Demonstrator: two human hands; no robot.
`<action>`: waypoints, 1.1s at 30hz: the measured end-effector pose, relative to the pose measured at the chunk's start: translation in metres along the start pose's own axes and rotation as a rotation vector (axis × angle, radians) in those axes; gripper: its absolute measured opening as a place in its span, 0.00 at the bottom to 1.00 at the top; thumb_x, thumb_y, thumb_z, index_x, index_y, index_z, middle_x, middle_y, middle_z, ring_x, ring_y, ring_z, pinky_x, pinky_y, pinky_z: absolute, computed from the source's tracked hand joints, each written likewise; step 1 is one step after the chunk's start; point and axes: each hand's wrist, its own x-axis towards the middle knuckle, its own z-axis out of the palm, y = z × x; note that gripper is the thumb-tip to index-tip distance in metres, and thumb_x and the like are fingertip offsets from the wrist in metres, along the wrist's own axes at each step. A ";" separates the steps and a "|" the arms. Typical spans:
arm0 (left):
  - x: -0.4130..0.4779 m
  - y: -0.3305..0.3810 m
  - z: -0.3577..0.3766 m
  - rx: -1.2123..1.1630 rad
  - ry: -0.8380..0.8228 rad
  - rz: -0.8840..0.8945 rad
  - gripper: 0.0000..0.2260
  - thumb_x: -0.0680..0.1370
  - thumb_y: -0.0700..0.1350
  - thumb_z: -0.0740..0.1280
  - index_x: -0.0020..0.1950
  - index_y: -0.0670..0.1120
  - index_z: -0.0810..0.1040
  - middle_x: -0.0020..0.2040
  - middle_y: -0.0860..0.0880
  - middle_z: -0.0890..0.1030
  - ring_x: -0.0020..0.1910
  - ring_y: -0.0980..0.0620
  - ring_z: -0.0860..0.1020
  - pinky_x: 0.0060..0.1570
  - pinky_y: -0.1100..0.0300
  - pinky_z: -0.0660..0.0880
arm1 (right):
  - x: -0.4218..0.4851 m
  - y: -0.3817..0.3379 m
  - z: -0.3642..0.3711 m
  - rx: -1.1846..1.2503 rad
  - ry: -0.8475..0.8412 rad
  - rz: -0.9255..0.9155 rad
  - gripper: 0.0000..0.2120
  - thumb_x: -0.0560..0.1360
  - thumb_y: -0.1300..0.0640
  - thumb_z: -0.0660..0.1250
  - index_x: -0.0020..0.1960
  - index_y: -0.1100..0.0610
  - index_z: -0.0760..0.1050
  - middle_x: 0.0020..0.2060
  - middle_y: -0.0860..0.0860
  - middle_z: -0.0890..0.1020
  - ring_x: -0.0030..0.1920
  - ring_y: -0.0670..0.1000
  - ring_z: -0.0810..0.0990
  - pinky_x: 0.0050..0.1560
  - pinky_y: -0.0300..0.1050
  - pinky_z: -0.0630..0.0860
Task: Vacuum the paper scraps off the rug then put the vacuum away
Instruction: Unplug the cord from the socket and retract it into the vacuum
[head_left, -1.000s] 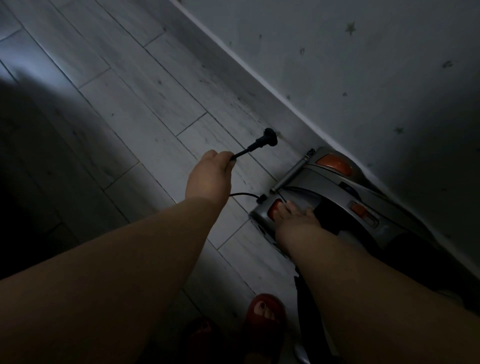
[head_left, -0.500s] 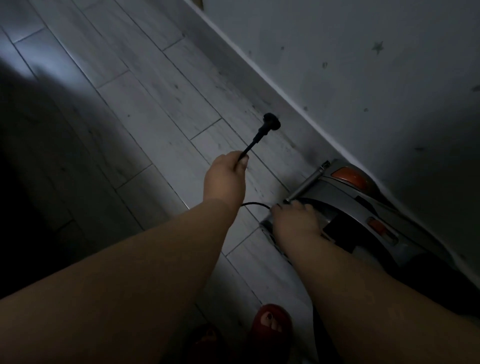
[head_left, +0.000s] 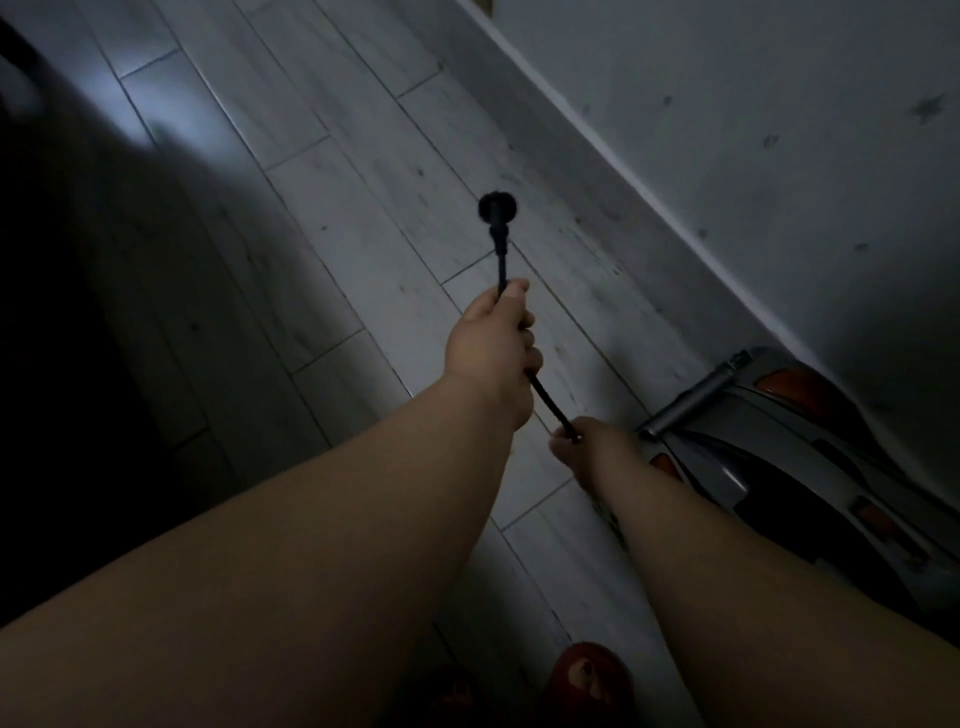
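Dim room, seen from above. The left hand grips a black power cord just below its plug, which points away from the person. The cord runs taut and diagonal to the right hand, which pinches it. That hand is nearer the grey vacuum just to its right, against the wall.

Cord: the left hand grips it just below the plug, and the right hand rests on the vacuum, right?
No. The head view shows the right hand pinching the cord itself, beside the vacuum, not resting on it. The left hand does grip it below the plug.
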 end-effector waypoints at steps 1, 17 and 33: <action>0.003 0.002 -0.004 -0.067 0.017 -0.027 0.07 0.81 0.43 0.61 0.56 0.43 0.76 0.34 0.50 0.68 0.25 0.58 0.61 0.21 0.68 0.61 | 0.004 0.000 -0.001 -0.006 -0.004 0.028 0.18 0.81 0.51 0.61 0.66 0.60 0.75 0.61 0.59 0.79 0.60 0.59 0.77 0.56 0.45 0.75; 0.023 0.009 -0.059 -0.531 0.231 -0.185 0.15 0.82 0.36 0.54 0.68 0.44 0.67 0.33 0.45 0.67 0.32 0.50 0.69 0.40 0.59 0.75 | 0.018 -0.077 -0.080 0.419 0.321 -0.316 0.13 0.80 0.60 0.58 0.52 0.46 0.79 0.53 0.57 0.82 0.48 0.56 0.80 0.56 0.54 0.77; 0.008 -0.020 -0.051 0.321 0.105 -0.089 0.12 0.82 0.39 0.57 0.46 0.51 0.78 0.50 0.55 0.77 0.57 0.54 0.72 0.61 0.46 0.62 | -0.001 0.043 -0.071 -0.194 -0.002 -0.089 0.30 0.80 0.69 0.55 0.79 0.55 0.54 0.73 0.56 0.68 0.70 0.56 0.69 0.71 0.48 0.65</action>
